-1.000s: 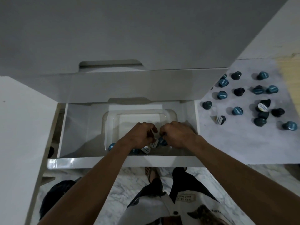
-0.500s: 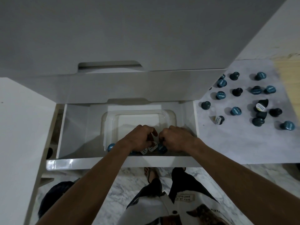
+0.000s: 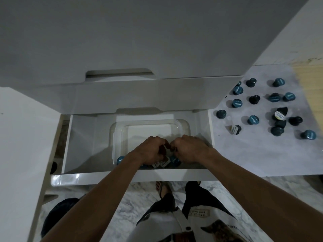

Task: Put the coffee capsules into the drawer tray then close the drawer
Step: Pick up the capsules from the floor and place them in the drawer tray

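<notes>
Drawer (image 3: 78,145): open, centre of frame.
Counter (image 3: 262,154): right of frame; many capsules (image 3: 253,119) lie on it, well apart from the tray.
Tray (image 3: 120,135): clear, inside the drawer; several placed capsules (image 3: 174,160) at its near edge.
Left hand (image 3: 151,151): fingers curled, apparently pinching a capsule; low over the tray as half a second ago.
Right hand (image 3: 189,149): fingers curled; contents cannot be told.
Status: loading is partial; the drawer is not ready to close.

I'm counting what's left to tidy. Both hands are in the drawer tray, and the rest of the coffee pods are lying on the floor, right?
Not quite. The head view shows the leftover coffee pods on the white countertop beside the drawer, not the floor. Both hands, left and right, are in the tray.
</notes>
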Motion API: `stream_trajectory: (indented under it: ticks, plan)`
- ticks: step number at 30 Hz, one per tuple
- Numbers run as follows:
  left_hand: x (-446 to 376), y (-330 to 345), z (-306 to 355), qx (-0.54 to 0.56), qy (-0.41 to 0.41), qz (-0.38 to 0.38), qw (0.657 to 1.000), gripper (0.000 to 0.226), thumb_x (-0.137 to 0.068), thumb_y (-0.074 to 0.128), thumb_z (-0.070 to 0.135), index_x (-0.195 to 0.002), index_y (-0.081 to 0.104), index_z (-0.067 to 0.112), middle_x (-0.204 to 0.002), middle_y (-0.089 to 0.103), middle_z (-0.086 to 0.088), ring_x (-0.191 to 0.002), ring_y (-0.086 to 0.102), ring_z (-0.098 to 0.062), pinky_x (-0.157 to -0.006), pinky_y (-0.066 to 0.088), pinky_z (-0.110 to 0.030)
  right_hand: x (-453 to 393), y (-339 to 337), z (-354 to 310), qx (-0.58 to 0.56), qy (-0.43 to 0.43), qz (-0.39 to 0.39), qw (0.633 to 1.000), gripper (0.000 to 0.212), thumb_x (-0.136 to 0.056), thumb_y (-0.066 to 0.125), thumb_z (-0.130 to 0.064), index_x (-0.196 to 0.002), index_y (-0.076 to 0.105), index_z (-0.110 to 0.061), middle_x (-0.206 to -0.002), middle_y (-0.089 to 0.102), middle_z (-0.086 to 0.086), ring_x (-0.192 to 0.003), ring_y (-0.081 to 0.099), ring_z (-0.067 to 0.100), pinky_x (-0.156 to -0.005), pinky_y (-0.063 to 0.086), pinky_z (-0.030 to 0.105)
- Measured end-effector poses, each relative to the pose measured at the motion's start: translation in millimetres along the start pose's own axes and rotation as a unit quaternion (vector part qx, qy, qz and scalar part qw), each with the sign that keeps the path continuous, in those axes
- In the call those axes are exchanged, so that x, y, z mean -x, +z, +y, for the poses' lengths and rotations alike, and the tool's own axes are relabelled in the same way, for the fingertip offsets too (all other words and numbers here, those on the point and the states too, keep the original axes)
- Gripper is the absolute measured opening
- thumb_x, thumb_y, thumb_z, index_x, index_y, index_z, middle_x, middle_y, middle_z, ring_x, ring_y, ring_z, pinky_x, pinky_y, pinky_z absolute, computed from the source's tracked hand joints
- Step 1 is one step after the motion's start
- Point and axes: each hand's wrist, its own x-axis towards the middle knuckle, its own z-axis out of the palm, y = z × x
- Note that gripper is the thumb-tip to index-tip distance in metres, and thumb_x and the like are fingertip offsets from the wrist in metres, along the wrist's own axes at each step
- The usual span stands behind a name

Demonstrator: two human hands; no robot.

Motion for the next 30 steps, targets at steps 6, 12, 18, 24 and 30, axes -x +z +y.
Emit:
stream_trajectory:
  ticks: [6,12,18,24,30]
  plan:
    - [1,-5,-2,0.023,-0.002,0.02,1.0,0.041,-0.079,0.076,0.015,-0.118,0.065,0.022,-0.1,0.07,0.005,-0.09,0.066,-0.008,-0.078,0.054,-0.021,1,-4,-1,-0.017,0.008,0.013,1.0,0.036,-0.09,0.058,-0.026,-0.125,0.059,-0.032,-0.109,0.063,0.004,-0.093,0.061,0.022,-0.077,0.05,0.033]
    - [9,-24,3,0.066,-0.001,0.082,0.994,0.039,-0.077,0.081,0.025,-0.112,0.066,0.02,-0.098,0.068,0.003,-0.087,0.065,-0.01,-0.079,0.055,-0.023,6,-13,1,-0.122,0.015,0.078,0.989,0.034,-0.089,0.062,-0.029,-0.123,0.06,-0.026,-0.115,0.067,0.006,-0.101,0.061,0.02,-0.091,0.052,0.035]
    - [22,-47,28,0.079,0.021,0.197,0.977,0.036,-0.077,0.08,0.027,-0.11,0.068,0.018,-0.1,0.07,0.005,-0.088,0.065,-0.006,-0.069,0.044,-0.006,28,-32,-2,-0.293,-0.019,0.211,0.932,0.038,-0.086,0.072,-0.028,-0.122,0.062,-0.021,-0.108,0.066,-0.002,-0.086,0.063,0.007,-0.087,0.053,0.025]
    - [32,-40,94,0.151,0.055,0.349,0.923,0.041,-0.074,0.081,0.037,-0.11,0.068,0.022,-0.101,0.069,0.015,-0.091,0.065,0.003,-0.07,0.054,-0.017,78,-51,30,-0.408,-0.027,0.333,0.85,0.041,-0.082,0.076,-0.034,-0.12,0.063,-0.026,-0.1,0.068,-0.009,-0.083,0.066,0.003,-0.074,0.056,0.018]
    - [16,8,192,0.191,0.099,0.46,0.861,0.043,-0.075,0.081,0.031,-0.114,0.066,0.021,-0.106,0.068,0.009,-0.097,0.066,-0.004,-0.074,0.056,-0.016,142,-55,119,-0.462,-0.011,0.429,0.776,0.044,-0.081,0.077,-0.033,-0.122,0.062,-0.027,-0.104,0.069,-0.011,-0.086,0.067,0.003,-0.074,0.055,0.02]
